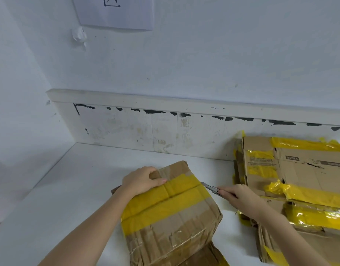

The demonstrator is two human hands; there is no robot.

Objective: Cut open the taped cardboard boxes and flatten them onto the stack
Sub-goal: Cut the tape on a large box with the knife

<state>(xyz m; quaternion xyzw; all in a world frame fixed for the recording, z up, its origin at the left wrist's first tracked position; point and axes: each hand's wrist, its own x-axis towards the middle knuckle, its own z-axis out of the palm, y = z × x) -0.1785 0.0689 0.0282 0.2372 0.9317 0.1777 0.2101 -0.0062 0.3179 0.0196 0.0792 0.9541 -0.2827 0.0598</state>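
Note:
A brown cardboard box (171, 214) sealed with wide yellow tape and clear tape sits on the white table in front of me. My left hand (140, 181) presses down on its far left top edge, fingers curled over the cardboard. My right hand (240, 198) grips a grey utility knife (210, 188), whose tip touches the box's far right edge where the yellow tape seam ends. To the right lies a stack of flattened boxes (299, 181) with yellow tape strips.
The white table (69, 189) runs back to a scuffed white wall panel (146, 131) with a ledge on top. A paper sheet (117, 12) hangs on the wall above. More flattened cardboard (203, 254) shows under the box at the bottom edge.

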